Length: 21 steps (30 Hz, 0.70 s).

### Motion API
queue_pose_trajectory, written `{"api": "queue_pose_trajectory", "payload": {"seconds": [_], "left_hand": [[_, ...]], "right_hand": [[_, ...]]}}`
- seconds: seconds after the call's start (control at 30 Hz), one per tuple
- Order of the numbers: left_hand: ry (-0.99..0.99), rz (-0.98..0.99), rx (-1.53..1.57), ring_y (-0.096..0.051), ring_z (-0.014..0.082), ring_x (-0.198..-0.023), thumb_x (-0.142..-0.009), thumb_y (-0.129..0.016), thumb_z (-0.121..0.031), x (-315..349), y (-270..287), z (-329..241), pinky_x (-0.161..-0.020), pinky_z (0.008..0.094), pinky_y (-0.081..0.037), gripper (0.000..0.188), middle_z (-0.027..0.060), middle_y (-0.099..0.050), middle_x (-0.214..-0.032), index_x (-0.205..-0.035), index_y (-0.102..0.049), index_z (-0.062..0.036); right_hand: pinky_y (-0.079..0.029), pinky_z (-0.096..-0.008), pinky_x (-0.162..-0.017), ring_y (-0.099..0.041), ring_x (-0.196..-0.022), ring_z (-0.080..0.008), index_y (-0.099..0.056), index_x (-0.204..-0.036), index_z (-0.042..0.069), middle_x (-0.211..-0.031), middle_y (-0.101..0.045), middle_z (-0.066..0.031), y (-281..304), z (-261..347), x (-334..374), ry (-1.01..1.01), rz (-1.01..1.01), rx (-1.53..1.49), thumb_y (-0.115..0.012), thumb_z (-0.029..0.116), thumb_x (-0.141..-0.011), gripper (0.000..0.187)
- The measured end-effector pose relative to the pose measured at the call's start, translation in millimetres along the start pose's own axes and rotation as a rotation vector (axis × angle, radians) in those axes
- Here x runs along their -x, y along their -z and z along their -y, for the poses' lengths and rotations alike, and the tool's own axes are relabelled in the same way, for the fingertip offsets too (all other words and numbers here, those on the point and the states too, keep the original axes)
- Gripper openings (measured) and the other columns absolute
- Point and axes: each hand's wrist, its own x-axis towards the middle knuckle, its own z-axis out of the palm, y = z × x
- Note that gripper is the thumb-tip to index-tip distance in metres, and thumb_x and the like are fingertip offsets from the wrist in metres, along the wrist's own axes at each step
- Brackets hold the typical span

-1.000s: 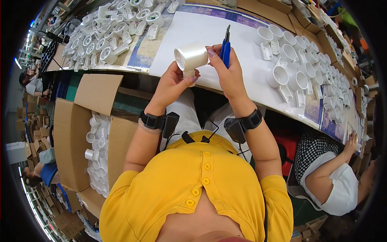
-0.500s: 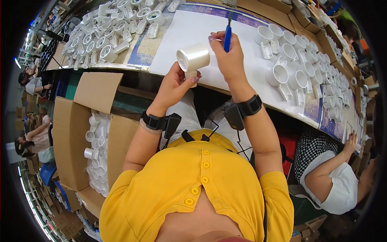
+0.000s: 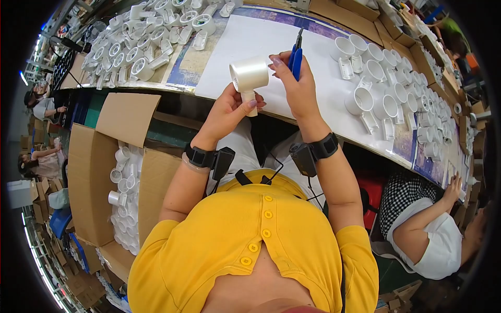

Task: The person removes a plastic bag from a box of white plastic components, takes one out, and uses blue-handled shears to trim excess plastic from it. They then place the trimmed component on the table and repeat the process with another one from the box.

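My left hand (image 3: 225,113) is closed round the narrow stem of a glossy white plastic cup-shaped housing (image 3: 250,72). Its wide drum points up, above the near edge of the table. To the right of it, my right hand (image 3: 302,98) grips a pair of blue-handled cutting pliers (image 3: 296,63), dark jaws pointing away from me. The pliers and the housing are apart. On the right of the table stand rows of similar white cup-shaped parts (image 3: 359,100) with short handles, and at the far left lies a heap of white housings (image 3: 141,68).
A white sheet (image 3: 224,57) covers the table's middle. Left of my lap, an open cardboard box (image 3: 90,182) holds many white plastic parts (image 3: 125,208). At the right, another person (image 3: 428,237) sits by the table with a hand at its edge. Cardboard trays (image 3: 355,21) line the far side.
The housing has tilted slightly in my left hand, so its ribbed end shows less. My right hand has turned the pliers a little, and both blue handles now show apart.
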Motion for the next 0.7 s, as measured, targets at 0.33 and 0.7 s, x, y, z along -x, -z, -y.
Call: {"api": "queue_pose_trajectory", "payload": {"seconds": [0.33,0.7], "left_hand": [[-0.019,-0.064,-0.192,-0.059,0.0175,-0.096,-0.087,-0.058,-0.011,0.7,-4.5,-2.2,-0.084,0.0313,-0.047,0.038,0.01,-0.059,-0.102,-0.12,-0.041,-0.0023],[-0.58,-0.445,-1.226,-0.056,0.0283,-0.088,-0.067,-0.066,0.0,-4.0,-3.5,-23.4,-0.077,0.0361,-0.046,0.037,0.0075,-0.059,-0.093,-0.102,-0.056,-0.0079]], "right_hand": [[-0.045,-0.0281,-0.082,-0.054,-0.094,-0.0138,-0.051,-0.104,0.002,-0.104,-0.058,-0.008,-8.1,0.6,7.5,0.06,0.06,0.045,-0.062,0.015,-0.085,0.026],[-0.045,-0.0303,-0.08,-0.056,-0.092,-0.0148,-0.052,-0.104,0.004,-0.099,-0.058,-0.0072,11.8,1.9,8.6,-0.257,0.003,-0.219,-0.064,0.026,-0.085,0.032]]}}
